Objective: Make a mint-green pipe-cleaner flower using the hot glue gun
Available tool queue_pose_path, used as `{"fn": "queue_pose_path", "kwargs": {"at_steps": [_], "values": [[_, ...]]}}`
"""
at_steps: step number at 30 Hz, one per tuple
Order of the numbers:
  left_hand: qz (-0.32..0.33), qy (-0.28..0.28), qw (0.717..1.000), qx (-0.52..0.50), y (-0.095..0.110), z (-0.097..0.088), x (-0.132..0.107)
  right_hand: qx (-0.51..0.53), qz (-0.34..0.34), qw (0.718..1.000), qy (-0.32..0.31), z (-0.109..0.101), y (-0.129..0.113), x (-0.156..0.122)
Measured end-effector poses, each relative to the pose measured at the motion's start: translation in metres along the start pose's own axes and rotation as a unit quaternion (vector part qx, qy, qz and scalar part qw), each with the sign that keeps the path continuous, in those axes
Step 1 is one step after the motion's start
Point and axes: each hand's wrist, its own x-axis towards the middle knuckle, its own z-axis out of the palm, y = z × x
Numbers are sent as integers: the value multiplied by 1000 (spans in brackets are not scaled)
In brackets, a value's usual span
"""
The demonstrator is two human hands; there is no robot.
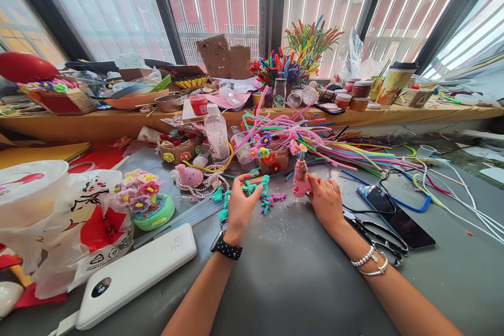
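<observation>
Strands [264,185] of turquoise sat pinched in our left grip [241,206], over the grey surface [271,283]. To their right, we pinched an upright pink tool [301,187] in our right grip [326,200]. Purple bits [277,198] showed between our grips; beyond, we saw a flowered basket [277,161], with a phone [411,228] off to the right.

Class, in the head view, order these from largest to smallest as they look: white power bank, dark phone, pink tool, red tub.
1. White power bank
2. Dark phone
3. Pink tool
4. Red tub

The tub sits farthest back, so its real size is unsure.
</observation>
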Motion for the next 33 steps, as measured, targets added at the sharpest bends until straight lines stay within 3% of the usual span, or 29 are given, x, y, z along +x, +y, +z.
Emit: {"fn": "queue_pose_path", "kwargs": {"at_steps": [8, 14, 18, 23, 29, 33], "values": [[11, -12, 1000, 13, -2, 0, 1, 35, 17, 999, -2, 0, 3, 0], [7, -11, 1000, -9, 1, 1, -1, 148, 41, 987, 37, -5, 12, 0], [14, -14, 1000, 6, 2, 1, -1, 277, 42, 956, 85, -14, 13, 0], [-24, -23, 999, -26, 2, 2, 0, 374, 107, 912, 132, -25, 9, -2], [-85, -27, 991, -103, 7, 5, -2, 424, 161, 887, 86, -31, 9, 1], [-113, -38, 986, -114, 10, 6, -4, 520, 208, 828, 18, -32, 7, 1]]}}
